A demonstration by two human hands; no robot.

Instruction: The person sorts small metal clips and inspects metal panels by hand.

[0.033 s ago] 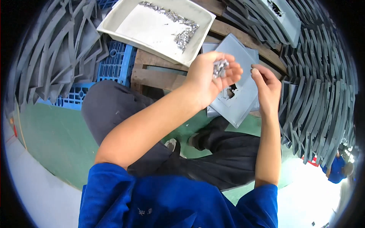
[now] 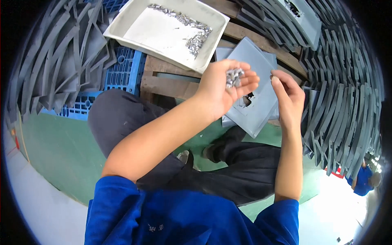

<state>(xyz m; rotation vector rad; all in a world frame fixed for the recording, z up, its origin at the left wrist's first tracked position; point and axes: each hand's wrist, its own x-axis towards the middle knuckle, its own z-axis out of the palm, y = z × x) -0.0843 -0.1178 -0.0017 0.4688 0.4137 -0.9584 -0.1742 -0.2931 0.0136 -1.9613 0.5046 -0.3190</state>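
Observation:
My left hand (image 2: 220,87) is cupped palm up, its fingers curled around a small heap of silvery metal pieces (image 2: 234,77). It hovers over the left part of a grey panel (image 2: 259,67), which has a ragged dark hole (image 2: 246,101) through it. To the right, at the panel's right edge, my right hand (image 2: 289,96) has thumb and forefinger pinched together. Whatever sits between those fingertips is too small to make out. The panel lies turned askew on other grey panels.
A white tray (image 2: 218,38) with loose metal pieces stands at the far side on a wooden pallet (image 2: 169,85). Stacked grey panels rise on the left (image 2: 53,57) and right (image 2: 341,118). A blue plastic pallet (image 2: 122,69) lies at left. Another person (image 2: 361,181) is at far right.
My left hand has shifted very slightly left and down with the metal pieces. My right hand has moved a touch to the right and down, still pinched.

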